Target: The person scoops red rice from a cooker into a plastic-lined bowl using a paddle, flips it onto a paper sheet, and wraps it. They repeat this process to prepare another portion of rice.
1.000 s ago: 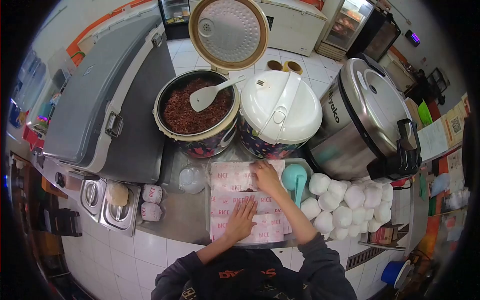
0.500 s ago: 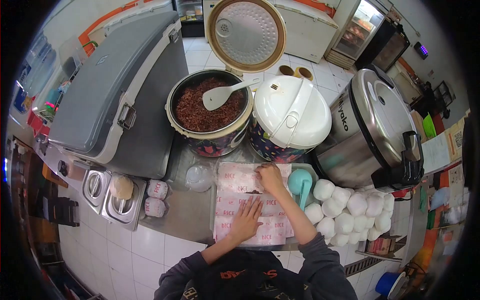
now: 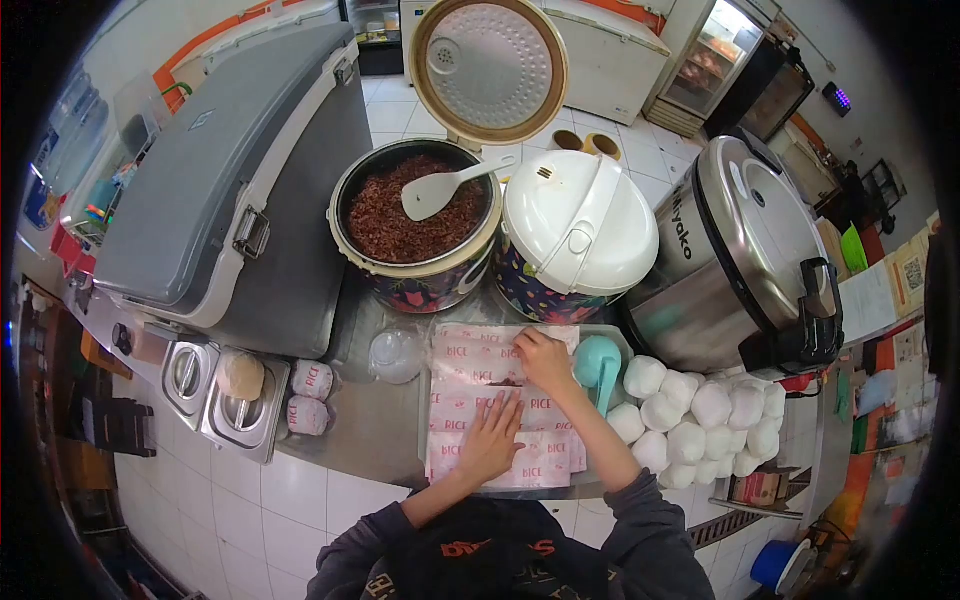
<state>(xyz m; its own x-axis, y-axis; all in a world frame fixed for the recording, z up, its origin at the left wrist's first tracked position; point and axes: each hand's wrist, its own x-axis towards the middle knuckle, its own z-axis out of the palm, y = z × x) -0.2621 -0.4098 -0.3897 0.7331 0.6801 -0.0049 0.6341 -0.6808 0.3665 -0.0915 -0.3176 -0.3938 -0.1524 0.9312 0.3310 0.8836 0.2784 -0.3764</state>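
Observation:
Pink-white wrapping papers (image 3: 548, 450) printed with "RICE" overlap on a metal tray (image 3: 427, 400). My left hand (image 3: 489, 440) lies flat on a paper, fingers stretched out. Farther up the stack, my right hand (image 3: 545, 362) has its fingers bent and drawn together at the edge of a paper sheet; the fingertips are partly hidden. Between the hands, a thin strip of dark red-brown rice (image 3: 507, 382) shows at a paper's edge. A turquoise scoop (image 3: 598, 362) lies right of my right hand, and a clear plastic bowl (image 3: 396, 356) sits left of the papers.
An open rice cooker (image 3: 415, 235) holds red-brown rice and a white paddle (image 3: 430, 196). Beside it stand a white-lidded cooker (image 3: 590, 225) and a large steel cooker (image 3: 735, 260). White wrapped balls (image 3: 690, 445) pile at right. A grey cooler (image 3: 230, 180), wrapped rice packets (image 3: 312, 380) and lidded steel pans (image 3: 245, 425) are left.
The whole view has shifted very slightly. Both hands stay almost where they were on the papers, with no clear change in grip.

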